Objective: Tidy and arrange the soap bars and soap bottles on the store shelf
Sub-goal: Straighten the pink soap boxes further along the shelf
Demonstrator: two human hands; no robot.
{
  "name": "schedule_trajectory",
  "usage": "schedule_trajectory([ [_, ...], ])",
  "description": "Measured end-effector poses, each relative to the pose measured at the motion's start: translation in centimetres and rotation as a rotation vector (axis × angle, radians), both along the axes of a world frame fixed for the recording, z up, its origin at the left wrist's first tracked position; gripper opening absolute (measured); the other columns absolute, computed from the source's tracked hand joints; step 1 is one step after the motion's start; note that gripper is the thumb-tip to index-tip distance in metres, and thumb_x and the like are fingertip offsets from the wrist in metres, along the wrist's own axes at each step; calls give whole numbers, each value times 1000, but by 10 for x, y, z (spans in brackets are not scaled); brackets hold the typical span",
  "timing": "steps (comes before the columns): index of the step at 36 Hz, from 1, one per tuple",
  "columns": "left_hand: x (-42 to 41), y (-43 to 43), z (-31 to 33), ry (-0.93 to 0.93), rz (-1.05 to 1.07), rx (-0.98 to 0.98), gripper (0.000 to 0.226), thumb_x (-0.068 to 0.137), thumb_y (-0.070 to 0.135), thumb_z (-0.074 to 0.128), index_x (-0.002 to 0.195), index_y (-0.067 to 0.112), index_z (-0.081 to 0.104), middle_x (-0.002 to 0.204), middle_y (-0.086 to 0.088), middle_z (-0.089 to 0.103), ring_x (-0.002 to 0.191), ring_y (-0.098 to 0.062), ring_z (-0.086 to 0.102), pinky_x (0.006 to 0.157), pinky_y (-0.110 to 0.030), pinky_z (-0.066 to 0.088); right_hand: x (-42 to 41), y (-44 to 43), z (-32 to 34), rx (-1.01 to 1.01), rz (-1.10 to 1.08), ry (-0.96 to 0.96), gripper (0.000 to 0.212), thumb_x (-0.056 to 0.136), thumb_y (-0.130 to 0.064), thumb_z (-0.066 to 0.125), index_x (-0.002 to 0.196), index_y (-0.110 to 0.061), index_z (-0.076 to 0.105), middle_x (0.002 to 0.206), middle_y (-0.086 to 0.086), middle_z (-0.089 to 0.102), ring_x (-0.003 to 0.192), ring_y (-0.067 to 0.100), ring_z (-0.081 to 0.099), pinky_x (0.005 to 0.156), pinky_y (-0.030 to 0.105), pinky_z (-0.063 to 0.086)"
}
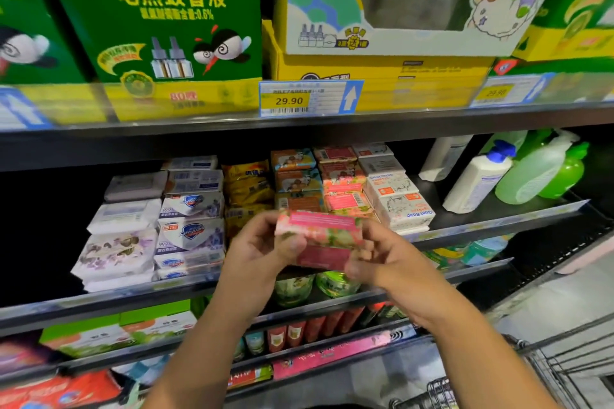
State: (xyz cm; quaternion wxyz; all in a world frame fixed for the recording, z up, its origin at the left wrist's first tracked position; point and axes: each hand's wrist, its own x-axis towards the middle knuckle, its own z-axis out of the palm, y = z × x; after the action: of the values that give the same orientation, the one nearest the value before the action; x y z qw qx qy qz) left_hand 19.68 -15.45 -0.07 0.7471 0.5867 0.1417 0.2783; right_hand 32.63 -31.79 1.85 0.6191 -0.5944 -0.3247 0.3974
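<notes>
— Where's the pink soap bar (320,231)?
— Dead centre, before the shelf (498,220); left hand (262,247) and right hand (385,262) grip its ends, fingers curled round it.
— Its label?
— Blurred. Soap bottles (478,176) at two o'clock, some tops hidden.

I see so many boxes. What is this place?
Most likely a shop: a price tag reading 29.90 on the shelf edge, rows of packaged soap bars, and soap bottles beside them.

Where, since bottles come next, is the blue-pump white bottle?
In the head view, the white bottle sits on the soap shelf's right side, between the goat soap boxes and a pale green bottle.
</notes>
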Motion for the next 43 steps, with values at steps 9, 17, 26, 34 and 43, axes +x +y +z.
schedule_trajectory([
  [9, -4, -3, 2, -6, -279, -18, 86, 58, 20, 94, 133, 14, 53, 125, 1, 66, 111, -23, 66, 81, -31, 59, 3, 5, 6, 85, -200, 233, 23, 94, -8, 58, 103, -23, 74, 118, 14, 70, 96, 26, 69, 67, 34, 57],
  [17, 5, -12, 7, 116, 28, 320, 45, 70, 11, 88, 105, 34, 72, 116, 9, 65, 115, -8, 61, 83, -22, 56, 30, -8, -6, 79, 10, 157, 59, 58, 8, 82, 109, -21, 75, 110, 13, 73, 96, 24, 70, 74, 30, 59],
  [26, 27, -47, 13, 148, 134, 423, 56, 63, 28, 89, 107, 49, 61, 110, 13, 65, 104, -16, 65, 84, -32, 57, 19, -2, -24, -54, 22, -110, 49, 75, 6, 82, 109, -25, 65, 104, -11, 75, 98, 8, 70, 78, 21, 55],
  [34, 28, -48, 17, 204, 232, 266, 67, 60, 30, 95, 114, 40, 56, 97, 2, 69, 93, -17, 68, 74, -32, 56, 63, -24, -8, 129, -144, -37, 73, 53, -26, 98, 117, -37, 63, 107, 8, 73, 101, 25, 71, 81, 41, 59],
  [43, 38, -80, -5, 292, 77, 61, 73, 61, -14, 82, 120, 14, 47, 102, -8, 72, 89, -21, 72, 63, -32, 58, 46, -8, 13, 75, 50, -201, 76, 53, 2, 95, 107, -43, 67, 100, -5, 73, 93, 13, 72, 72, 25, 58],
])
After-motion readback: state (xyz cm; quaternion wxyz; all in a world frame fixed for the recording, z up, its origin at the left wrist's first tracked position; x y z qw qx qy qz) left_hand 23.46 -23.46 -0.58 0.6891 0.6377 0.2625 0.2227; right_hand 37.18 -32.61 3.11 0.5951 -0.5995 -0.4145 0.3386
